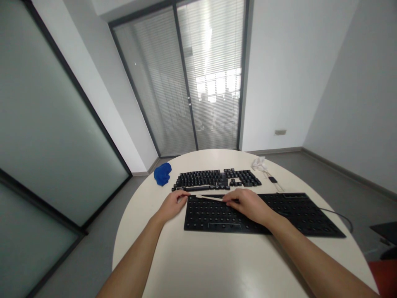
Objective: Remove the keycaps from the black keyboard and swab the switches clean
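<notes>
A black keyboard base (pixel 223 227), its keycaps off, lies across the round table. At its far left corner my left hand (pixel 173 203) pinches the edge, thumb and forefinger bent around it. My right hand (pixel 246 203) is over the middle of the base, closed on a slim white toothbrush (pixel 209 198). The brush points left, its head near the base's top left corner, above or against the top row; contact cannot be made out. Behind the base, the loose black keycaps (pixel 200 179) are laid out in keyboard order. My right forearm hides part of the base.
A blue cloth (pixel 162 173) lies at the table's far left. Crumpled white tissue (pixel 258 163) and a small black piece with a thin cord (pixel 272 179) are at the far right. The keyboard cable (pixel 338 214) runs off to the right. The round table's edge (pixel 119 225) curves around.
</notes>
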### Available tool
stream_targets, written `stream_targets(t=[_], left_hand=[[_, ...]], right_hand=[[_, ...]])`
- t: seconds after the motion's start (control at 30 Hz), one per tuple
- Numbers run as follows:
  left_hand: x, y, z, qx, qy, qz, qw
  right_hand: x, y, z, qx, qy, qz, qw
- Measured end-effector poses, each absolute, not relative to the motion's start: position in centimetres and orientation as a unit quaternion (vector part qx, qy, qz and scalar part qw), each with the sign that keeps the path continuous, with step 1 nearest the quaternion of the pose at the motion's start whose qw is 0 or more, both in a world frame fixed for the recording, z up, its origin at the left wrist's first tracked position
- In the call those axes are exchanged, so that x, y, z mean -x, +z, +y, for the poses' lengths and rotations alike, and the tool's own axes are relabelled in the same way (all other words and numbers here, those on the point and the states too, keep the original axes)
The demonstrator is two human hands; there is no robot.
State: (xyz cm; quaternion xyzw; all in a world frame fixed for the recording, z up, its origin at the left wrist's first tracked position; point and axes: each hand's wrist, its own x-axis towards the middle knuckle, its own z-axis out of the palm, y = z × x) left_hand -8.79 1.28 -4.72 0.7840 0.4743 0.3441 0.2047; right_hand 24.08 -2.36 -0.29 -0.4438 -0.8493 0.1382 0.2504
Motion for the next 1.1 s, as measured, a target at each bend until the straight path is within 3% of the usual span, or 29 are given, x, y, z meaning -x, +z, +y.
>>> stream_targets(t=[1.1], left_hand=[[8.6,-4.4,1.3,-0.784,0.341,0.473,0.211]], right_hand=[[-23.1,-0.5,-2.8,0.412,0.145,-0.861,0.262]])
